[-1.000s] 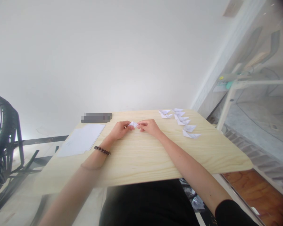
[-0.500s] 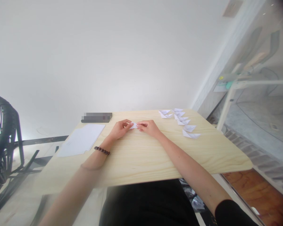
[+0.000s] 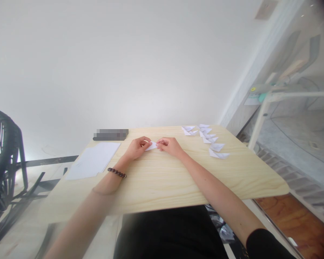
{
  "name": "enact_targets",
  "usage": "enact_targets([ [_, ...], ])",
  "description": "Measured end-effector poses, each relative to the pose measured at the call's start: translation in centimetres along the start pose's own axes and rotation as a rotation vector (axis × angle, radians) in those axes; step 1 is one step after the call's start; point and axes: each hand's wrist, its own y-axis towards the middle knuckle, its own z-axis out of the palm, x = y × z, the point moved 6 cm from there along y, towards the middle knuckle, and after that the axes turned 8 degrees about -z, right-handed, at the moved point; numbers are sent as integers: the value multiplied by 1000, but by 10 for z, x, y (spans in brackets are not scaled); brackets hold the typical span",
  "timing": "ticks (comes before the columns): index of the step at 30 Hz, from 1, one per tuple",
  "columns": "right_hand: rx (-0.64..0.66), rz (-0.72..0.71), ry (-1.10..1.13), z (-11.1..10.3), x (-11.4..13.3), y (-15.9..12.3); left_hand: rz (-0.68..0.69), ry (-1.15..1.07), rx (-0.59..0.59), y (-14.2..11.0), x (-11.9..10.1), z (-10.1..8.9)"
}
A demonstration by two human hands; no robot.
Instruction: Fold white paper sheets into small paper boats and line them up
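Head view shows folding work partly done: several pointed paper shapes (image 3: 216, 147), seemingly finished, lie at the right of the table (image 3: 162, 187); the small paper piece (image 3: 151, 146) seems not yet so formed, and the sheets (image 3: 93, 160) at left lie flat; left hand (image 3: 137, 148) and right hand (image 3: 169, 145) pinch its two ends, over the table's middle; it looks white, creased narrow, partly covered.

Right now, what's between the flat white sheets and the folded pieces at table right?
In the head view: the left hand, a small folded paper, then the right hand.
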Motion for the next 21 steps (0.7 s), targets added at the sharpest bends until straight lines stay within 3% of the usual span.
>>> enact_targets([
  [12,-5,-27,-8,0,1,1,-18,-8,-5,2,3,-1],
  [16,-52,-26,-24,-3,1,1,-57,-40,41,3,10,4],
  [21,-56,-41,-46,-3,2,1,-9,-22,104,6,10,7],
])
